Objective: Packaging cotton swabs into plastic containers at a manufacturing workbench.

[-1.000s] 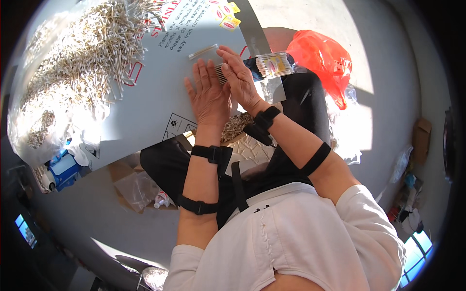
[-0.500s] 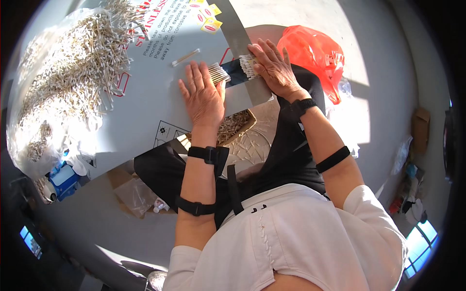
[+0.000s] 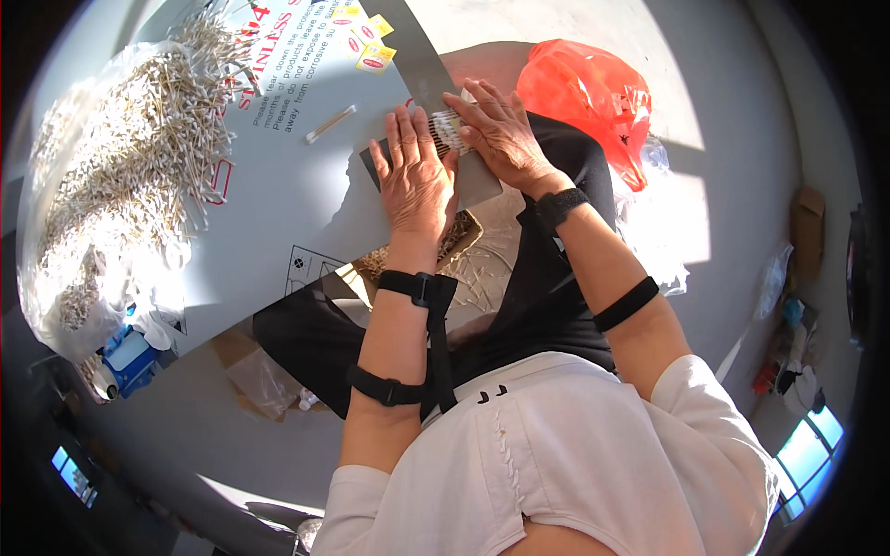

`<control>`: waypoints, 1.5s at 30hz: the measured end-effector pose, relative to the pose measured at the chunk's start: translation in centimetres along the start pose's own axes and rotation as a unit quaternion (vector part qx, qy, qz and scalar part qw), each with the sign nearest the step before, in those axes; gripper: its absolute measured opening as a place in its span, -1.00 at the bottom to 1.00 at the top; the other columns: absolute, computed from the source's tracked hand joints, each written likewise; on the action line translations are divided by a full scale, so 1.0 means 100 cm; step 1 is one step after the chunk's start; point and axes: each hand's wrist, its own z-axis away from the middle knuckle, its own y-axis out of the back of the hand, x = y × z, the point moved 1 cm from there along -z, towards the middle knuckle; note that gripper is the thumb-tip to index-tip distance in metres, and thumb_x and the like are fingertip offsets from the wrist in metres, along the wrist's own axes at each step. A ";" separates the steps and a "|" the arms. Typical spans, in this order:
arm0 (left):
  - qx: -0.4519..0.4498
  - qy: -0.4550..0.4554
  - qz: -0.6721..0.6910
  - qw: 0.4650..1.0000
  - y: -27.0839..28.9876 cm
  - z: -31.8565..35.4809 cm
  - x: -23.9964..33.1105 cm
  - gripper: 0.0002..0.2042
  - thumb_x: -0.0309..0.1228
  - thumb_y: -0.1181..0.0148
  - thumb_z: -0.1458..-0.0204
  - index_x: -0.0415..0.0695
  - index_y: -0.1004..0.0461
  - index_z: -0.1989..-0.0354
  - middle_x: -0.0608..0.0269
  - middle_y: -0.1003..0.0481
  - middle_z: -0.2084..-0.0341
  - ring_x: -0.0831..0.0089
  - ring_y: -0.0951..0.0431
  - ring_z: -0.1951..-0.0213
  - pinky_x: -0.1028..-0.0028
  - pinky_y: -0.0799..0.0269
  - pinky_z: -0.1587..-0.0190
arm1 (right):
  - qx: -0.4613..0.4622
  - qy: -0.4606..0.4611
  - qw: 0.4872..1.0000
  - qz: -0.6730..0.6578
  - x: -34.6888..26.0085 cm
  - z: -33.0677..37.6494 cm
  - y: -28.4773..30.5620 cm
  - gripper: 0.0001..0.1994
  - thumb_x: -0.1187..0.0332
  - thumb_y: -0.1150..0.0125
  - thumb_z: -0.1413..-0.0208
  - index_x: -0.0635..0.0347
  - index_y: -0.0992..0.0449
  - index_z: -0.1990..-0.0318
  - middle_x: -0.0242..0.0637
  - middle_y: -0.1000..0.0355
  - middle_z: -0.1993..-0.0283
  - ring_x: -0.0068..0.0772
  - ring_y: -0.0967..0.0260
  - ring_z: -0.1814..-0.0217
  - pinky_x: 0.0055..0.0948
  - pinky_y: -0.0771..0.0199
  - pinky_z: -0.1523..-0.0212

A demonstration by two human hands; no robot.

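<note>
A row of cotton swabs lies flat on the grey table, between my two hands near its right edge. My left hand is spread palm down beside the row, its thumb and index finger along the left end. My right hand lies over the right end with its fingers stretched out, hiding part of the swabs. Left of my left hand, a small swab piece lies apart; whether it is one swab or a few I cannot tell.
A large heap of loose cotton swabs in a clear plastic bag covers the table's left side. Yellow labels lie at the far edge. A red plastic bag stands right. Below the table is a box of swabs.
My left hand has slid right, carrying its swabs against those at my right hand, so the gap between the two groups has closed. The view has also shifted slightly.
</note>
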 end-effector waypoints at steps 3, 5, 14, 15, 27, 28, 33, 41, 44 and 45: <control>-0.006 0.012 0.083 0.996 0.007 -0.001 0.006 -0.32 -0.16 -0.07 -0.21 -0.18 0.00 -0.43 0.04 -0.01 -0.42 0.13 0.05 -0.45 0.06 0.15 -0.43 | 0.052 -0.046 0.997 -0.021 0.003 0.006 0.009 -0.52 0.11 0.02 -0.32 -0.13 -0.23 -0.37 -0.11 -0.08 -0.45 -0.04 0.08 -0.52 0.04 0.27 -0.47; 0.069 0.040 0.239 0.968 0.011 -0.002 -0.007 -0.34 -0.17 -0.02 -0.25 -0.24 0.01 -0.42 -0.04 0.02 -0.42 0.09 0.06 -0.45 0.11 0.14 -0.43 | 0.103 -0.087 0.990 -0.050 0.003 0.005 0.010 -0.48 0.13 -0.04 -0.31 -0.04 -0.21 -0.38 -0.09 -0.08 -0.45 -0.08 0.04 -0.51 0.00 0.15 -0.46; 0.155 0.107 0.591 0.785 0.001 -0.027 0.004 -0.42 -0.18 0.21 -0.37 -0.40 0.01 -0.38 -0.14 0.00 -0.40 0.14 -0.04 -0.42 0.24 0.09 -0.44 | 0.205 -0.264 0.604 -0.724 0.006 -0.009 -0.017 -0.75 0.43 -0.21 -0.23 0.35 -0.52 -0.02 -0.17 -0.52 0.01 -0.36 -0.45 -0.06 -0.37 -0.48 -0.10; 0.151 0.109 0.608 0.772 0.000 -0.028 0.006 -0.42 -0.18 0.23 -0.37 -0.41 0.02 -0.38 -0.14 0.01 -0.41 0.13 -0.03 -0.42 0.23 0.08 -0.43 | 0.207 -0.269 0.620 -0.708 0.005 -0.008 -0.018 -0.78 0.44 -0.20 -0.23 0.35 -0.56 0.03 -0.16 -0.52 0.02 -0.36 -0.45 -0.06 -0.38 -0.48 -0.10; 0.176 0.118 0.623 0.753 -0.006 -0.038 0.041 -0.38 -0.08 0.19 -0.34 -0.42 -0.10 -0.33 -0.17 -0.13 -0.34 0.14 -0.15 -0.37 0.19 0.04 -0.43 | 0.207 -0.265 0.630 -0.700 -0.013 -0.012 -0.015 -0.80 0.44 -0.13 -0.28 0.38 -0.58 0.07 -0.22 -0.56 0.12 -0.49 -0.46 0.04 -0.53 -0.44 -0.04; 0.172 0.133 0.647 0.731 -0.006 -0.037 0.041 -0.41 -0.12 0.14 -0.34 -0.43 -0.13 -0.30 -0.15 -0.15 -0.33 0.13 -0.16 -0.36 0.20 0.02 -0.42 | 0.203 -0.264 0.636 -0.696 -0.005 -0.007 -0.015 -0.78 0.42 -0.14 -0.28 0.37 -0.56 0.04 -0.22 -0.55 0.09 -0.49 -0.45 0.03 -0.52 -0.44 -0.05; 0.242 0.152 0.426 0.858 0.026 -0.015 -0.038 -0.66 -0.41 -0.10 -0.21 -0.25 -0.35 -0.13 0.06 -0.42 -0.04 0.23 -0.35 -0.12 0.25 -0.26 -0.17 | 0.286 -0.282 0.758 -0.514 0.006 0.001 0.002 -0.61 0.28 -0.28 -0.20 0.36 -0.47 -0.09 -0.27 -0.47 -0.06 -0.49 -0.39 -0.05 -0.52 -0.33 -0.12; 0.233 0.239 0.164 0.928 0.087 -0.005 -0.246 -0.76 -0.67 -0.18 0.15 -0.13 -0.55 0.27 0.21 -0.50 0.29 0.21 -0.42 0.07 0.30 -0.35 0.03 | 0.025 -0.086 0.916 -0.390 -0.076 -0.046 -0.009 -0.80 0.53 -0.28 -0.09 0.30 -0.53 0.11 -0.29 -0.45 0.26 -0.55 -0.41 0.26 -0.59 -0.44 0.19; 0.163 0.097 -0.041 0.981 0.112 -0.036 -0.255 -0.59 -0.70 -0.17 0.26 -0.01 -0.58 0.18 0.25 -0.48 0.16 0.19 -0.40 0.00 0.26 -0.31 -0.05 | -0.021 -0.072 0.953 -0.295 -0.094 -0.063 -0.022 -0.72 0.52 -0.32 -0.01 0.24 -0.53 0.07 -0.25 -0.44 0.18 -0.38 -0.43 0.20 -0.46 -0.47 0.14; 0.166 0.097 -0.037 0.981 0.117 -0.047 -0.252 -0.59 -0.70 -0.17 0.26 -0.01 -0.58 0.18 0.25 -0.48 0.16 0.19 -0.40 0.00 0.26 -0.31 -0.05 | 0.001 -0.052 0.964 -0.262 -0.095 -0.069 -0.028 -0.67 0.51 -0.34 0.05 0.21 -0.53 0.06 -0.22 -0.42 0.12 -0.27 -0.41 0.12 -0.38 -0.46 0.09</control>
